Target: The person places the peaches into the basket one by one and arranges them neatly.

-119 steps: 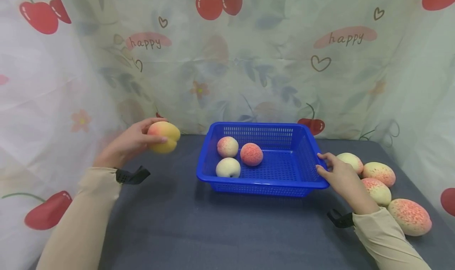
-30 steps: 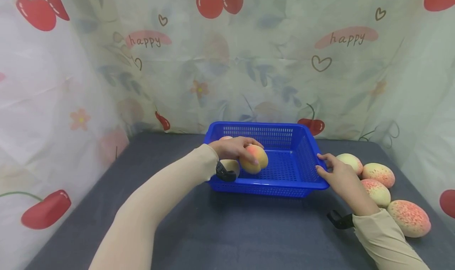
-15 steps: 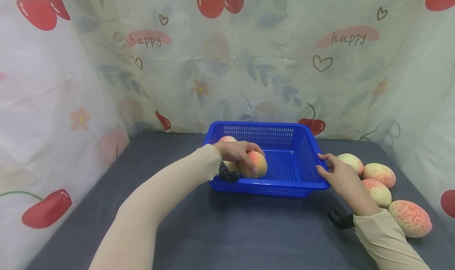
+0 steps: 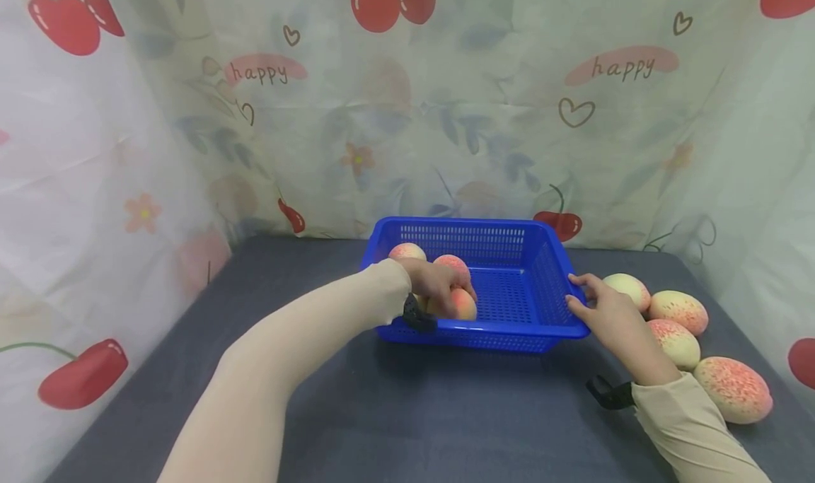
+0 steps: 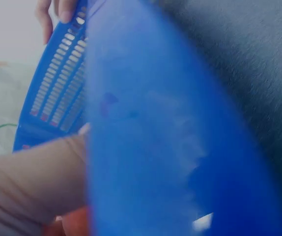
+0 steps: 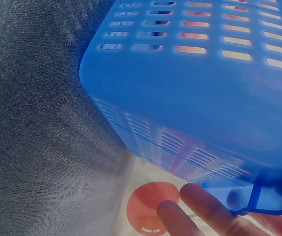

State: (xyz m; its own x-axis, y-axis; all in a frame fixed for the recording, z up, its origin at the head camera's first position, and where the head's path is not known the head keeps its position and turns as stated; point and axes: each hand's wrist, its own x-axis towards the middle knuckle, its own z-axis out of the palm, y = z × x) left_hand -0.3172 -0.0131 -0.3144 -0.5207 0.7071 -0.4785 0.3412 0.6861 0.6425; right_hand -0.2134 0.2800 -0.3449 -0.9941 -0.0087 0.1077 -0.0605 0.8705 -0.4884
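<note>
A blue plastic basket (image 4: 490,329) with slotted walls stands mid-table. Inside it, near the front wall, my left hand (image 4: 438,283) holds a yellow-orange peach (image 4: 467,305), its fingers curved over the fruit. Behind that hand lie a pink-speckled peach (image 4: 407,251) and a redder peach (image 4: 452,262). The pale white peach at the front left is almost wholly covered by the left hand and wrist. At the right end, my right hand (image 4: 608,320) grips the basket's rim. The basket's wall (image 5: 146,123) fills much of the left wrist view, hiding most of the fingers.
Several pale fruits with red speckles, such as the nearest one (image 4: 733,390), lie on the table right of the basket, beside the right forearm. A dark grey cloth (image 4: 407,412) covers the table. A cherry-printed curtain (image 4: 446,115) hangs behind and at both sides.
My left hand has carried the yellow-orange peach from left of the basket into it, then lowered it toward the front wall. My right hand stays on the rim.
</note>
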